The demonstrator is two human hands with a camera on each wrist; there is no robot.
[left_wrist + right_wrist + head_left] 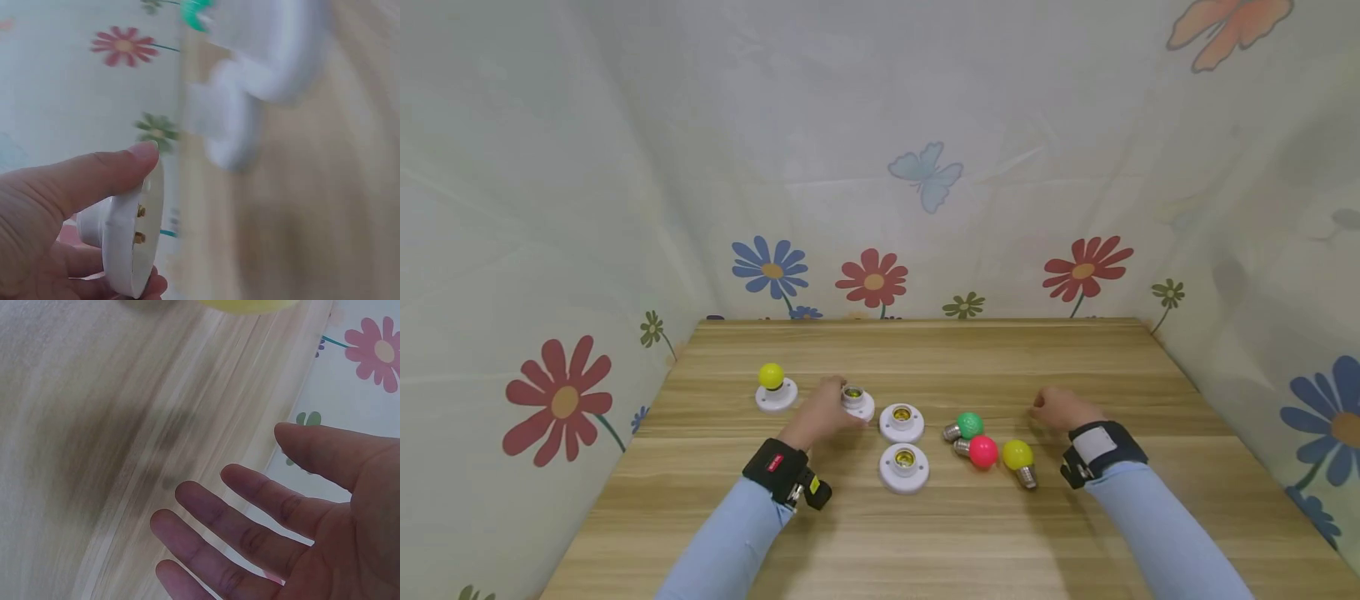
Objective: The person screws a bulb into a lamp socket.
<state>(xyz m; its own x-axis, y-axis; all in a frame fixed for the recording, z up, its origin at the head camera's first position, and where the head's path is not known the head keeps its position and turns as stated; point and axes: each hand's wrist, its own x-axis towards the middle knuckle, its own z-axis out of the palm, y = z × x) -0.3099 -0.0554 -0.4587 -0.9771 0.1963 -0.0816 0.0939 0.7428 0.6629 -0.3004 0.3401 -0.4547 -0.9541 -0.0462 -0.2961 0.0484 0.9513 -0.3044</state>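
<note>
My left hand (823, 412) grips a white round lamp socket (858, 403) by its base, thumb on one side and fingers on the other. In the left wrist view the held lamp socket (122, 244) is raised off the table, its underside with brass screws showing. To its left stands another socket (777, 395) with a yellow bulb (771, 376) in it. Two bare sockets, one farther (902, 423) and one nearer (904, 468), sit to the right of the held one. My right hand (1063, 409) hovers over the table holding nothing, its fingers spread loosely in the right wrist view (269, 531).
Between the hands lie a green bulb (970, 425), a red bulb (983, 452) and a second yellow bulb (1018, 455) on the wooden table (970, 542). A flower-printed curtain (985, 233) borders the table at the back and sides.
</note>
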